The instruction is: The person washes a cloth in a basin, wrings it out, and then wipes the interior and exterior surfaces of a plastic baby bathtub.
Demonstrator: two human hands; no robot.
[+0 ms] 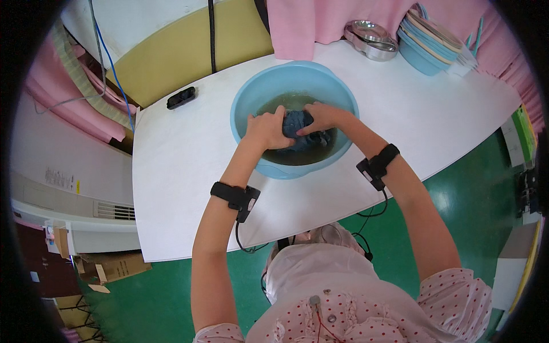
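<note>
A light blue plastic basin [245, 86] stands on the white table, holding murky brownish water [297, 101]. Bunched up in it is a wet dark blue cloth [296, 121], partly under the water; its exact kind cannot be made out. My left hand [267, 130] is closed on the cloth's left side, thumb toward the middle. From the right, my right hand [323, 118] grips the same cloth, its fingers curled over the top and side. Some fingertips of both hands are hidden by the cloth and water.
Behind the basin to the right are stainless steel bowls [374, 43] and a stack of blue and beige basins [429, 46]. A small black device [181, 98] lies at the table's back left. Black wristbands with cables [243, 203] are strapped to both forearms.
</note>
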